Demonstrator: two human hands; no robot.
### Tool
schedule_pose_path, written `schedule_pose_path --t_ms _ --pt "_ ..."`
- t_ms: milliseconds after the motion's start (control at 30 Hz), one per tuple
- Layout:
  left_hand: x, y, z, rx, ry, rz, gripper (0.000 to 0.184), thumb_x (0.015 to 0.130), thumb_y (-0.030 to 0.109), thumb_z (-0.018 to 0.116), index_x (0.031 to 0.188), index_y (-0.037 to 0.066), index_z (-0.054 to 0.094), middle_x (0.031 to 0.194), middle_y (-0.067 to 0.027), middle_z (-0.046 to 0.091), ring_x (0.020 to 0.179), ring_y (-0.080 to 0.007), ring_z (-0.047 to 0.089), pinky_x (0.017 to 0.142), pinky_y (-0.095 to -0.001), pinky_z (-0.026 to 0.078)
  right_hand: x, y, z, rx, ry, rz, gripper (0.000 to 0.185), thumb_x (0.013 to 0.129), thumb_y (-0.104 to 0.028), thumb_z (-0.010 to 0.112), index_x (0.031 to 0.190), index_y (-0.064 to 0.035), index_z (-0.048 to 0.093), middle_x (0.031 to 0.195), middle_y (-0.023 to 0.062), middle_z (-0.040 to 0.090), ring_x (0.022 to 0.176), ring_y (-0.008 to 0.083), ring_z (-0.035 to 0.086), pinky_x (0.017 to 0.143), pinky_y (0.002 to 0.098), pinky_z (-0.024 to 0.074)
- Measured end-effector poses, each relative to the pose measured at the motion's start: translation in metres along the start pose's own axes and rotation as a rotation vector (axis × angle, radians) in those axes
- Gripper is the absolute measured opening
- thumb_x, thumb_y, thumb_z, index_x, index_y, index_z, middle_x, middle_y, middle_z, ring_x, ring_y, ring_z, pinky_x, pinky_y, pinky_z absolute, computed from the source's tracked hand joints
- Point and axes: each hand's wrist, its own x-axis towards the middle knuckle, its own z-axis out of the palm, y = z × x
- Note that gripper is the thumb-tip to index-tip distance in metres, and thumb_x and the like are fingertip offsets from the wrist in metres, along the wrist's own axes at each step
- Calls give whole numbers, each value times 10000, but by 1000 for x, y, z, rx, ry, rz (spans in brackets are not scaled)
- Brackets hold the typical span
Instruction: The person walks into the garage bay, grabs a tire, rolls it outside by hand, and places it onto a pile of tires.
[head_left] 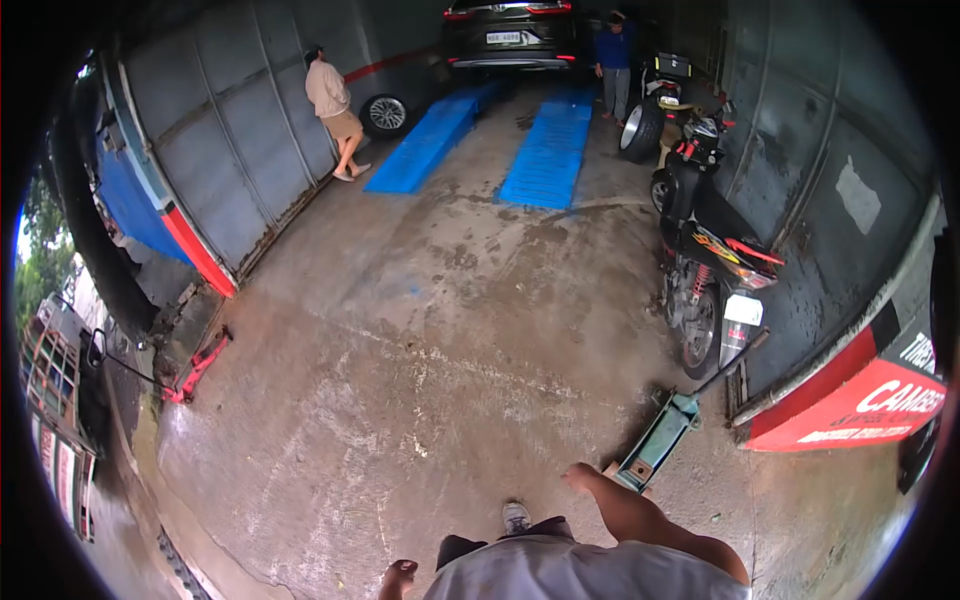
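Observation:
My left hand [403, 568] hangs low at the bottom edge of the view, with its fingers loosely curled. Too little of it shows to tell whether anything is inside. My right hand [577, 476] is held out in front of my body, its fingers loose and nothing visible in them. Closest to it is a green floor jack [657, 440] on the concrete, its long handle slanting up to the right. Beneath me one shoe [516, 517] shows on the floor.
Two blue ramps [548, 150] lead to a dark car [510, 35]. Motorcycles [700, 230] stand along the right wall, near a loose wheel [641, 130]. A red floor jack [205, 365] lies at left. One person [328, 95] is by the left gate, another [613, 60] beside the car.

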Motion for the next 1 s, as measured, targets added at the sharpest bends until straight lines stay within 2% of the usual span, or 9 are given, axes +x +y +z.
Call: schedule_pose_path --t_ms 233,400,433,500,567,800,867,933,1000 --pt "59 73 -41 181 -9 38 372 871 303 709 1155 66 676 1129 -113 707 1018 -199 678 887 -308 523 196 -34 -126 476 144 199 440 872 -452 584 991 -46 707 964 212 695 884 369 673 800 454 520" --pt "139 137 -89 171 -12 -23 368 873 296 710 1160 68 676 1091 -106 716 1008 -198 678 877 -316 520 288 -79 -183 294 54 147 392 900 -409 558 1021 -67 707 1013 190 697 937 367 667 838 443 520" --pt "156 152 -107 178 -17 -30 367 873 295 711 1161 69 677 1083 -105 718 1006 -198 678 875 -318 520 306 -81 -185 93 64 -114 389 912 -391 538 1009 -54 705 1025 211 687 971 372 656 863 446 513" --pt "189 185 -146 186 -9 -48 366 874 292 711 1163 70 677 1068 -102 722 1002 -198 678 871 -321 519 352 -77 -174 110 -61 19 352 887 -342 555 1084 -83 690 1103 204 670 1028 347 643 886 430 514" --pt "230 214 -189 192 5 -57 364 875 290 712 1164 71 677 1052 -100 725 998 -197 678 867 -324 517 379 -73 -186 -381 -207 -356 379 846 -292 589 1180 -126 655 1191 163 648 1085 337 622 897 421 520" --pt "423 384 -341 17 345 54 331 896 330 672 1084 58 686 1033 -167 718 950 -298 685 811 -405 520 413 -42 -251 -332 -45 -419 460 779 -225 652 1217 -91 619 1206 134 633 1117 339 605 900 417 527" --pt "448 465 -362 145 372 224 368 894 367 653 1115 73 681 1064 -152 717 1008 -297 681 844 -389 521 432 -33 -270 -455 -292 -338 551 798 -175 575 1340 -84 545 1309 122 605 1180 291 593 946 382 517" --pt "471 543 -372 233 311 233 368 877 404 661 1119 127 686 1089 -122 716 1031 -281 679 881 -383 530 473 20 -213 -407 -186 -314 577 732 -185 706 1294 -126 593 1247 107 622 1075 284 635 866 376 553" --pt "512 594 -367 281 251 275 369 874 425 673 1108 139 688 1064 -106 725 995 -264 691 858 -374 538 455 -24 -284 64 -274 133 531 779 -165 695 1301 -166 598 1214 98 638 1000 224 661 822 322 566"
